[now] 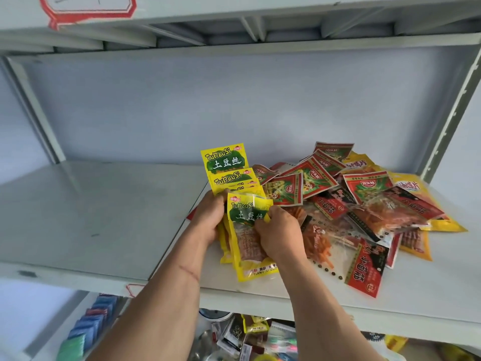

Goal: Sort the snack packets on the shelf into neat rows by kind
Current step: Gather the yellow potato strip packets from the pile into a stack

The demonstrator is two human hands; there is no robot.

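Observation:
A stack of yellow-and-green TuDouSi packets (223, 162) stands fanned above the grey shelf (91, 212), near its middle. My left hand (208, 217) grips the stack from its left side. My right hand (278, 230) pinches the front yellow packet (247, 243) at its right edge, pressing it against the stack. To the right lies a loose heap of mixed packets: red-and-green ones (309, 178), red-and-black ones with clear windows (364, 264), and yellow-orange ones (413, 188) at the back right.
The shelf's left half shows bare grey board. A metal upright (453, 100) bounds the right side, and the upper shelf (234, 11) hangs close overhead. Below the front edge, a lower shelf holds blue and green packets (86, 332) and assorted small goods (250, 337).

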